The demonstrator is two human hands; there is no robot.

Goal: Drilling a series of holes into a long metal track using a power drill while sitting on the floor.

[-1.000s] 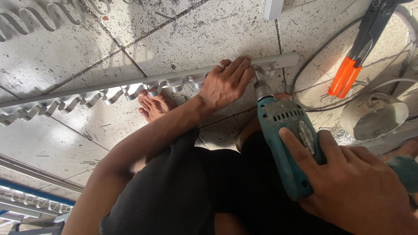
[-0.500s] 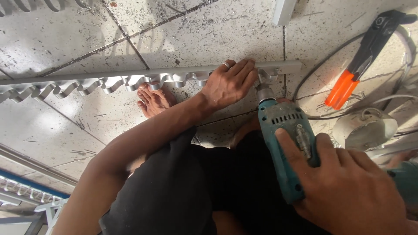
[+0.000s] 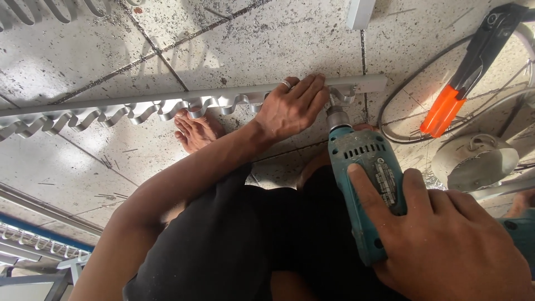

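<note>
Grey metal rail (image 3: 167,100) with a wavy lower edge lies flat on the speckled tiled floor (image 3: 111,50), running from 9 o'clock toward 3 o'clock. My left hand (image 3: 290,108) presses down on the rail near its right end, fingers (image 3: 312,89) wrapped together over its top edge. My right hand (image 3: 446,239) at 5 o'clock has its fingers clamped on the body of a teal power drill (image 3: 365,178); the chuck points to 12 o'clock and meets the rail just beside the left hand. An orange-handled hand tool (image 3: 462,83) lies at 2 o'clock, a round white fitting (image 3: 473,161) at 3 o'clock. One bare foot (image 3: 195,131) rests just below the rail.
</note>
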